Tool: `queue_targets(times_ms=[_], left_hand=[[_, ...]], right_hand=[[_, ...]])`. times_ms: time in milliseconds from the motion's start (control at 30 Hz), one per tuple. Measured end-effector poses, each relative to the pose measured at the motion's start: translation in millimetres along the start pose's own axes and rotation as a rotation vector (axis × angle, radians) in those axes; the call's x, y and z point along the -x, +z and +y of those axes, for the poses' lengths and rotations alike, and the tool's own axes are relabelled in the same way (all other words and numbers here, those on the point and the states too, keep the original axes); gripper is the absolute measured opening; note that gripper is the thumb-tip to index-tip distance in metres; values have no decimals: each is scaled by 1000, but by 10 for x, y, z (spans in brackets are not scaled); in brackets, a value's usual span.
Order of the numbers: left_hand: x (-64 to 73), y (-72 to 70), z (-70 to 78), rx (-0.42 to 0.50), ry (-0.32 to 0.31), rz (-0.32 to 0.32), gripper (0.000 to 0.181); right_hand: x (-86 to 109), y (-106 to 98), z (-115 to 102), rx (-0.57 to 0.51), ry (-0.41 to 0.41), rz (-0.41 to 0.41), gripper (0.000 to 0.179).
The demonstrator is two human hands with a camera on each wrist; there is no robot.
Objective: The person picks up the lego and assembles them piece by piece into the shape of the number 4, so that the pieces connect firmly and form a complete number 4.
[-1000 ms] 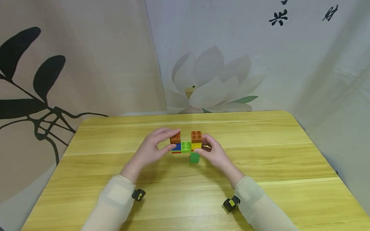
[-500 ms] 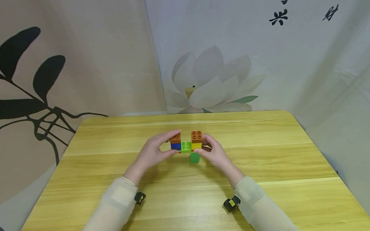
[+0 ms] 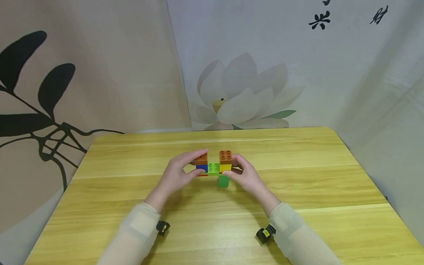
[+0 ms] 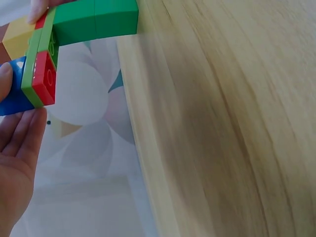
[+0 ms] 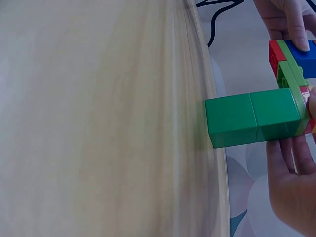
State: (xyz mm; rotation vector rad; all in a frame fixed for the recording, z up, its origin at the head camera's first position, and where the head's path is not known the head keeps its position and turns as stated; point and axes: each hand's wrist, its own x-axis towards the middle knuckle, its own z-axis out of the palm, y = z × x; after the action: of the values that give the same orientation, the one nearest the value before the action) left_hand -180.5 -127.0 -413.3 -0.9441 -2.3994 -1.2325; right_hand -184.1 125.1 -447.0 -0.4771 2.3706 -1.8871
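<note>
A structure of toy building bricks stands at mid-table in the head view. Its light green middle bridges two sides. On the left side an orange-brown brick tops a blue brick, with a red brick underneath, clear of the table. Another orange-brown brick sits over a yellow brick on the right side. Stacked green bricks form the leg below. My left hand grips the left stack, thumb on the blue brick. My right hand pinches the right stack around the yellow brick.
The wooden table extends around the structure, its far edge not far behind the hands. Behind it hangs a cloth backdrop printed with a lotus. A small black device sits at the left wrist, another device at the right.
My left hand has shifted slightly right, its thumb now further across the front of the blue brick. The right hand and the structure have stayed nearly still.
</note>
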Motion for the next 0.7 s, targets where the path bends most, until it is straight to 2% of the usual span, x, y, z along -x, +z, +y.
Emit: queue_targets(times_ms=[200,533,700], left_hand=[[-8,12,14,20,39,27,57],[-23,48,40,4,132,110,55],[-20,55,24,-17,151,119,55]], right_hand=[[7,-5,-2,10,-8,3,40],[6,-12,8,4,-8,-3,39],[7,-8,6,2,-14,-4,39]])
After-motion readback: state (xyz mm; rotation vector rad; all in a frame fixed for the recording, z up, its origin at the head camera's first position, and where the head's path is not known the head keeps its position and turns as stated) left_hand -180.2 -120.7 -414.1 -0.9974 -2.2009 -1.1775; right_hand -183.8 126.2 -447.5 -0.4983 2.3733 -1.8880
